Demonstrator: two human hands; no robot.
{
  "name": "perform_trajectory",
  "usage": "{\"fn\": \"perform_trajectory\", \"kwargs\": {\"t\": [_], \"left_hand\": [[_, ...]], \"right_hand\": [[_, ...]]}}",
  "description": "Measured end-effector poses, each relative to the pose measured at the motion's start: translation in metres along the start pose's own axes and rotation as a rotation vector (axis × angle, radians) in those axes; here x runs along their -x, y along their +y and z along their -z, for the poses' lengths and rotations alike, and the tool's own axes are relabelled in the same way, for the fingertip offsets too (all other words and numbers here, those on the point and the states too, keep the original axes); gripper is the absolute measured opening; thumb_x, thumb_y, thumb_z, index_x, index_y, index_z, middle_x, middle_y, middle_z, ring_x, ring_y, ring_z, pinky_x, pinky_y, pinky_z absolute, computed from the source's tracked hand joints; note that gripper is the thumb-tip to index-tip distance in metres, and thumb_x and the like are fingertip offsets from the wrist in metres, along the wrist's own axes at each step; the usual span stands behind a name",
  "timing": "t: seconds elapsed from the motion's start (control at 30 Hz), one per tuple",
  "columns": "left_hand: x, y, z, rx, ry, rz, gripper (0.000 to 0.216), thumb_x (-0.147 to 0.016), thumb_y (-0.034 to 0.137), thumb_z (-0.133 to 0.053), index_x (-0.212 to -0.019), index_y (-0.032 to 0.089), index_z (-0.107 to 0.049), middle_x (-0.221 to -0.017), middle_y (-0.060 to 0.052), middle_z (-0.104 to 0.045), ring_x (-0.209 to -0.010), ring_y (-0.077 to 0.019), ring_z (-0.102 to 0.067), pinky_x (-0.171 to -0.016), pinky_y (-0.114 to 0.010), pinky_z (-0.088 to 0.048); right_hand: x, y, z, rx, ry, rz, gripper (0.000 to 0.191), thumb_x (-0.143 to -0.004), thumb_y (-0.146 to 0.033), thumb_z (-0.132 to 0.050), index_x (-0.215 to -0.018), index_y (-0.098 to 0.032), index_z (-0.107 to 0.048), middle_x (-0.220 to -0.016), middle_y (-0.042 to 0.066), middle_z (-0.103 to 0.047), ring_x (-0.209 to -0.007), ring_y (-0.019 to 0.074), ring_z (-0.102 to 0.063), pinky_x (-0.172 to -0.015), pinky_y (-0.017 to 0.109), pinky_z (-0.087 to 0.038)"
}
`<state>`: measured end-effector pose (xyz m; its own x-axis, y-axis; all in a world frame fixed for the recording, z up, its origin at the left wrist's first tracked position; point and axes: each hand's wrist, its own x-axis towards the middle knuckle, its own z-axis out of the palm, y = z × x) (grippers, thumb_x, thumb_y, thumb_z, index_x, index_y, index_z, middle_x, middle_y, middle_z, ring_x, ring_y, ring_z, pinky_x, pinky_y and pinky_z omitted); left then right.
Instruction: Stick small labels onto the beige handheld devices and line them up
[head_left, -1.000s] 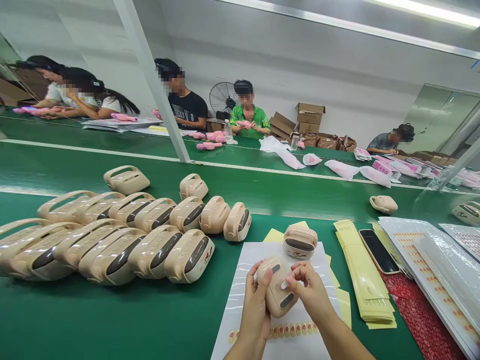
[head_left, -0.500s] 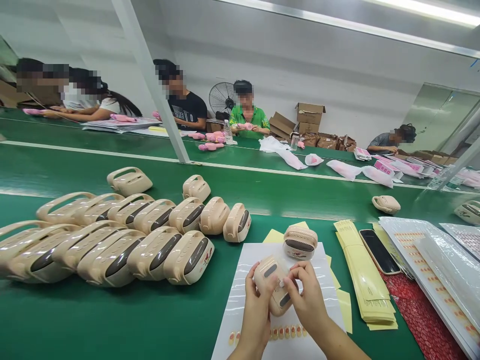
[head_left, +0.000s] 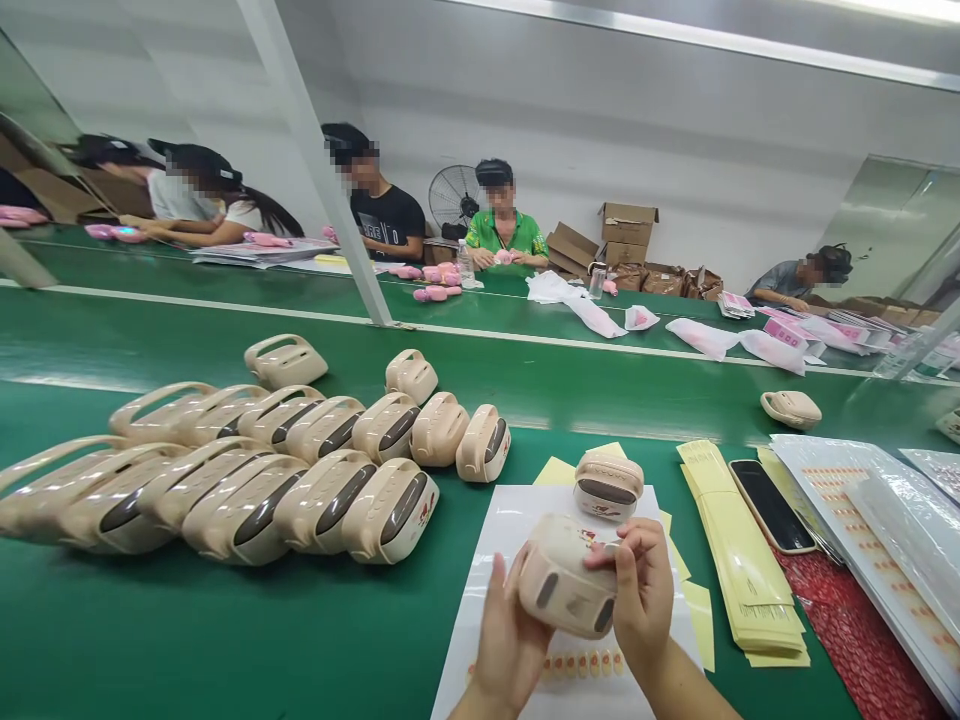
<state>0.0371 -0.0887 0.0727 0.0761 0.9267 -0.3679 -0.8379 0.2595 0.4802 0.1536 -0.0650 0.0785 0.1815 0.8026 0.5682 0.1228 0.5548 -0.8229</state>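
Observation:
My left hand (head_left: 514, 625) grips a beige plastic device (head_left: 566, 590), rounded like a small portable speaker, from its left side. Its underside, with dark grey oblong pads, is tilted towards me, and a small red print shows near its upper edge. At its right side my right hand (head_left: 643, 585) is closed, thumb and finger pinched; what they hold, if anything, is too small to make out. Just behind stands a similar beige device (head_left: 609, 485) with a dark front panel. Under my hands lies a white sheet (head_left: 480, 640) carrying a row of small orange-and-cream oval stickers (head_left: 583, 665).
Rows of beige devices (head_left: 390, 510) with handles fill the left of the green table (head_left: 187, 630). To the right lie yellow paper strips (head_left: 739, 550), a phone (head_left: 772, 505), red bubble wrap (head_left: 840, 620) and sticker sheets (head_left: 862, 530). Co-workers sit across the bench.
The device in my left hand has been turned, so its red print now shows above the padded underside. My right hand has moved from the underside to the upper right edge.

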Motion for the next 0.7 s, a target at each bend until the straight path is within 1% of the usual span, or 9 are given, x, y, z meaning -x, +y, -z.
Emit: {"fn": "perform_trajectory", "kwargs": {"t": [0.07, 0.13, 0.2, 0.23, 0.3, 0.37, 0.47, 0.53, 0.7], "left_hand": [[0.000, 0.013, 0.000, 0.024, -0.073, 0.149, 0.060, -0.068, 0.060, -0.057, -0.111, 0.018, -0.059, -0.107, -0.012, -0.066, -0.107, -0.0340, -0.054, -0.091, -0.044, -0.040], [0.001, 0.024, -0.003, -0.002, -0.174, 0.222, 0.045, -0.073, 0.047, -0.059, -0.103, 0.014, -0.064, -0.096, -0.013, -0.069, -0.100, -0.0325, -0.059, -0.090, -0.044, -0.041], [0.002, 0.031, -0.005, -0.053, -0.228, 0.231, 0.040, -0.073, 0.041, -0.060, -0.098, 0.011, -0.066, -0.089, -0.015, -0.070, -0.089, -0.0310, -0.063, -0.086, -0.044, -0.043], [0.002, 0.035, -0.005, -0.092, -0.209, 0.197, 0.039, -0.072, 0.041, -0.061, -0.096, 0.011, -0.067, -0.088, -0.015, -0.069, -0.086, -0.0305, -0.063, -0.084, -0.044, -0.044], [-0.001, 0.043, -0.004, -0.211, -0.090, 0.046, 0.035, -0.068, 0.040, -0.065, -0.091, 0.013, -0.067, -0.090, -0.014, -0.069, -0.086, -0.0296, -0.063, -0.082, -0.042, -0.046], [-0.008, 0.054, -0.003, -0.406, 0.034, -0.228, 0.026, -0.064, 0.039, -0.069, -0.076, 0.017, -0.066, -0.092, -0.010, -0.067, -0.096, -0.0296, -0.059, -0.083, -0.039, -0.045], [-0.030, 0.071, -0.006, -0.682, 0.069, -0.569, 0.025, -0.059, 0.040, -0.071, -0.070, 0.020, -0.062, -0.095, -0.006, -0.062, -0.105, -0.0285, -0.053, -0.089, -0.037, -0.041], [-0.050, 0.080, -0.012, -0.783, 0.047, -0.653, 0.028, -0.053, 0.034, -0.075, -0.073, 0.020, -0.063, -0.095, -0.005, -0.059, -0.105, -0.0275, -0.052, -0.093, -0.036, -0.038], [-0.104, 0.089, -0.020, -0.948, -0.015, -0.744, 0.019, -0.047, 0.026, -0.076, -0.058, 0.021, -0.060, -0.093, -0.006, -0.054, -0.101, -0.0285, -0.051, -0.091, -0.037, -0.040]], "right_hand": [[0.003, 0.000, 0.005, 0.024, -0.059, 0.087, 0.024, -0.091, -0.033, -0.039, -0.074, -0.023, -0.053, -0.055, 0.002, -0.060, -0.080, 0.0204, -0.050, -0.065, 0.032, -0.048], [0.009, 0.003, 0.008, 0.021, -0.135, 0.135, 0.024, -0.091, -0.031, -0.038, -0.076, -0.023, -0.054, -0.053, 0.002, -0.060, -0.079, 0.0206, -0.051, -0.063, 0.032, -0.049], [0.014, 0.007, 0.008, 0.016, -0.206, 0.160, 0.026, -0.091, -0.031, -0.037, -0.075, -0.023, -0.056, -0.059, 0.003, -0.061, -0.078, 0.0203, -0.052, -0.060, 0.031, -0.049], [0.015, 0.008, 0.007, 0.017, -0.222, 0.161, 0.028, -0.091, -0.032, -0.037, -0.073, -0.024, -0.057, -0.062, 0.004, -0.061, -0.078, 0.0202, -0.052, -0.059, 0.031, -0.049], [0.016, 0.010, 0.006, 0.016, -0.203, 0.139, 0.028, -0.091, -0.034, -0.036, -0.073, -0.024, -0.055, -0.062, 0.004, -0.061, -0.078, 0.0207, -0.053, -0.060, 0.032, -0.049], [0.012, 0.011, 0.008, 0.015, -0.152, 0.116, 0.025, -0.092, -0.034, -0.035, -0.075, -0.024, -0.052, -0.060, 0.004, -0.060, -0.078, 0.0213, -0.052, -0.063, 0.034, -0.048], [0.004, 0.012, 0.018, -0.003, -0.092, 0.092, 0.021, -0.091, -0.032, -0.037, -0.076, -0.023, -0.049, -0.066, 0.004, -0.057, -0.073, 0.0192, -0.053, -0.057, 0.032, -0.049], [-0.002, 0.015, 0.029, -0.009, -0.053, 0.068, 0.020, -0.091, -0.032, -0.039, -0.075, -0.022, -0.048, -0.072, 0.003, -0.053, -0.067, 0.0161, -0.054, -0.051, 0.029, -0.049], [-0.008, 0.026, 0.050, 0.071, 0.021, 0.042, 0.018, -0.091, -0.027, -0.040, -0.075, -0.021, -0.047, -0.079, 0.000, -0.045, -0.056, 0.0091, -0.054, -0.051, 0.025, -0.049]]}}
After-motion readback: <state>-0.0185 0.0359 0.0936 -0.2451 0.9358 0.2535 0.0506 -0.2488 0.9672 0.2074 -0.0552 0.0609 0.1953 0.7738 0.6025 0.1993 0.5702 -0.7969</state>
